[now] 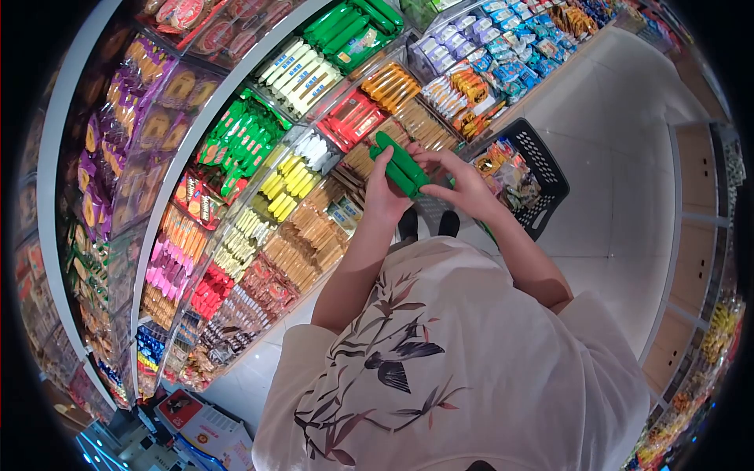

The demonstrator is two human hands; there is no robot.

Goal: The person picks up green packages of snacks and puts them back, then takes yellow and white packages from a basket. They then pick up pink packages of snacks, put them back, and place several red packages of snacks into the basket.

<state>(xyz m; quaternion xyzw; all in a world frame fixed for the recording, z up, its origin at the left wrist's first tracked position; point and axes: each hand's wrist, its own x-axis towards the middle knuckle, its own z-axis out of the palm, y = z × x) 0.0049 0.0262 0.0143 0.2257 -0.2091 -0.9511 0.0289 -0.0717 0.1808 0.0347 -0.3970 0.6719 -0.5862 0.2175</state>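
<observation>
Between my hands, in front of my body, are green snack packets [403, 169], long and narrow and lying side by side. My left hand [385, 192] grips them from the left, its thumb along their edge. On the other side, my right hand [465, 184] has its fingers and thumb closed around the right edge of the packets. What the fingers do underneath is hidden. A black shopping basket [556, 169] with holes in its wall stands on the floor just past my right hand, with several colourful snack packets [503, 169] inside.
Tiered snack shelves run along the left and ahead, with green packets [243, 137], yellow packets [290, 184], a red pack [352, 118] and brown packets [306, 224] in clear bins. Pale tiled floor [613, 188] lies to the right, bordered by a wooden-fronted display unit [691, 259].
</observation>
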